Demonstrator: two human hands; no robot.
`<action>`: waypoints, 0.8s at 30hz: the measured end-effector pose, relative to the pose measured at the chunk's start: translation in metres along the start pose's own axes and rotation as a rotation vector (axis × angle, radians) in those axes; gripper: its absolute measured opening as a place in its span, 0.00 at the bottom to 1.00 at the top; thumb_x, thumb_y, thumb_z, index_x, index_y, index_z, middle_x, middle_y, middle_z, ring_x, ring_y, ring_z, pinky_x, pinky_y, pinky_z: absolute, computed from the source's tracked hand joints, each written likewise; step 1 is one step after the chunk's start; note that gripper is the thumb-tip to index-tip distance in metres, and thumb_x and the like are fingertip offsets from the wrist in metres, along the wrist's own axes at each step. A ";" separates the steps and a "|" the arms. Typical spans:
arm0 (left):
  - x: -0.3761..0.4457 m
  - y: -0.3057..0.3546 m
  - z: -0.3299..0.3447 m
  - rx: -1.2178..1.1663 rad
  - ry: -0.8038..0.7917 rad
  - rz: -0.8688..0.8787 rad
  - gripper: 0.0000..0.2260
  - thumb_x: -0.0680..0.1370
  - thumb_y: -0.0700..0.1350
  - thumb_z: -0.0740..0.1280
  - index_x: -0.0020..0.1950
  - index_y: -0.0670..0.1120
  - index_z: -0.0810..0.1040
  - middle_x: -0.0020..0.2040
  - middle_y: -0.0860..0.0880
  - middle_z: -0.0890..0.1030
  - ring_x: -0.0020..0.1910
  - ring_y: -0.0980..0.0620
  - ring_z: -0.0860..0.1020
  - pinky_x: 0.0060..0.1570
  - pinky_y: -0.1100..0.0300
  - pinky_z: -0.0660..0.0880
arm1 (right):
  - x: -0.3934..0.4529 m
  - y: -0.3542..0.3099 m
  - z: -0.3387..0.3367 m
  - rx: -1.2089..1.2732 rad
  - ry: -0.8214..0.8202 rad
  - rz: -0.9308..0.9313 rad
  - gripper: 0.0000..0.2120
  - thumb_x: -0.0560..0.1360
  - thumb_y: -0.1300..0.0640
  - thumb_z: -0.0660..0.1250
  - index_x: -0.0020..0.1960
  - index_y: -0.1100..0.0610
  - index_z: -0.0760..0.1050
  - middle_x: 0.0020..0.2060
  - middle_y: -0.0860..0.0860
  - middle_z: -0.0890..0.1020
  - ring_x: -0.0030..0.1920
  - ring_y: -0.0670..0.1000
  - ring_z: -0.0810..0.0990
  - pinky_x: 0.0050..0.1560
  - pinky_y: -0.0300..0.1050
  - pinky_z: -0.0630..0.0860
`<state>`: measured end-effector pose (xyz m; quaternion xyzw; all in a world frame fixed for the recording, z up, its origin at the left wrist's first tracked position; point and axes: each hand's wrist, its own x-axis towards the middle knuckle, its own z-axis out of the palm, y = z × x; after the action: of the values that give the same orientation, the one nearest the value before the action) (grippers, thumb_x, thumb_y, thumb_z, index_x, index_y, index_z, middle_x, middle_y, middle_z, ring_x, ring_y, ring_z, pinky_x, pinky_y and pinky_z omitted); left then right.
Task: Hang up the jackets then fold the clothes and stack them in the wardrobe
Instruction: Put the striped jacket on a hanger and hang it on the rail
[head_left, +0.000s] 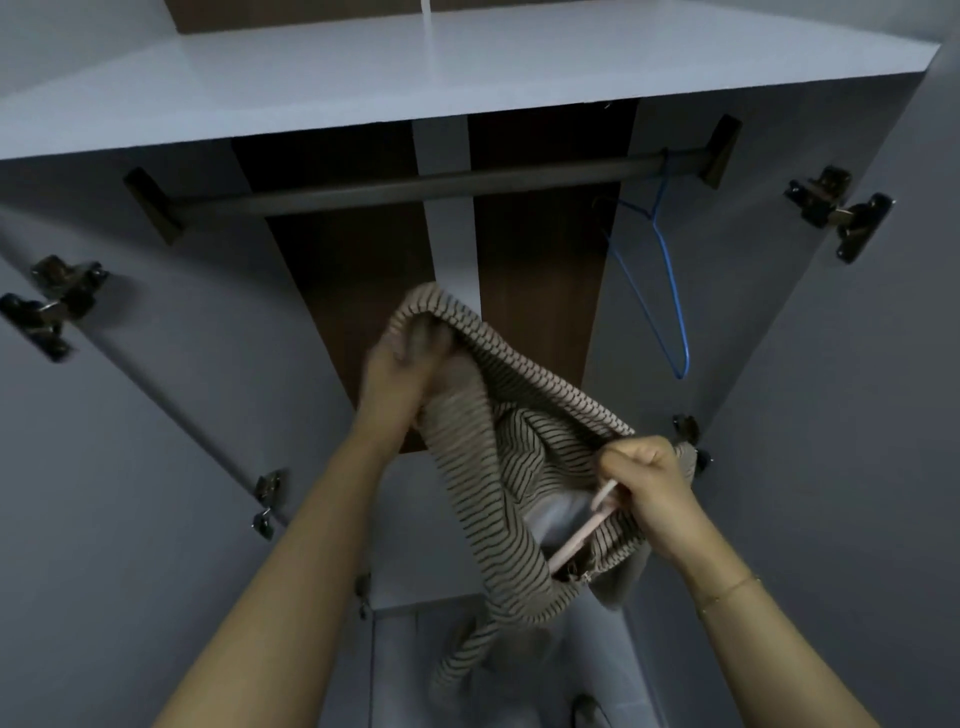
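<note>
A beige jacket with thin dark stripes (498, 488) hangs between my two hands in front of the open wardrobe. My left hand (402, 374) grips its upper edge, with the fingers tucked into the fabric and blurred. My right hand (649, 480) grips the jacket's other edge together with a pale pink hanger (584, 530), which pokes out below the fist and runs into the garment. One sleeve dangles down towards the floor. The dark hanging rail (415, 189) crosses the wardrobe above the jacket.
An empty blue wire hanger (670, 291) hangs at the rail's right end. A white shelf (467, 78) sits above the rail. Both wardrobe doors stand open, with metal hinges at the left (52, 306) and the right (839, 210). A brown back panel (540, 291) lies behind the jacket.
</note>
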<state>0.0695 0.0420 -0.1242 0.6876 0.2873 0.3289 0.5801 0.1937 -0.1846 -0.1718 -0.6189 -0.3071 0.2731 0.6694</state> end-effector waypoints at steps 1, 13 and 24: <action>-0.002 -0.013 0.001 0.136 -0.246 -0.248 0.12 0.72 0.50 0.75 0.54 0.52 0.80 0.44 0.53 0.84 0.42 0.58 0.83 0.37 0.67 0.77 | 0.001 0.001 0.002 0.016 0.008 0.008 0.19 0.71 0.77 0.58 0.22 0.69 0.62 0.19 0.59 0.66 0.21 0.49 0.63 0.24 0.38 0.59; -0.033 -0.079 -0.026 0.691 -0.113 -0.261 0.09 0.75 0.34 0.68 0.40 0.48 0.78 0.46 0.48 0.79 0.51 0.46 0.78 0.46 0.59 0.75 | 0.009 0.011 -0.012 0.099 0.153 0.021 0.19 0.68 0.66 0.62 0.20 0.57 0.64 0.17 0.50 0.64 0.21 0.49 0.60 0.27 0.43 0.57; -0.125 -0.073 0.041 0.636 -0.688 -0.124 0.25 0.77 0.61 0.65 0.72 0.58 0.65 0.68 0.57 0.69 0.63 0.58 0.70 0.59 0.64 0.70 | 0.027 0.003 0.002 0.358 0.516 0.067 0.26 0.76 0.66 0.61 0.22 0.50 0.66 0.17 0.45 0.65 0.19 0.44 0.63 0.22 0.35 0.60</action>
<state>0.0231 -0.0683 -0.2153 0.8818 0.2051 -0.0576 0.4208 0.2103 -0.1624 -0.1728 -0.5497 -0.0534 0.1786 0.8143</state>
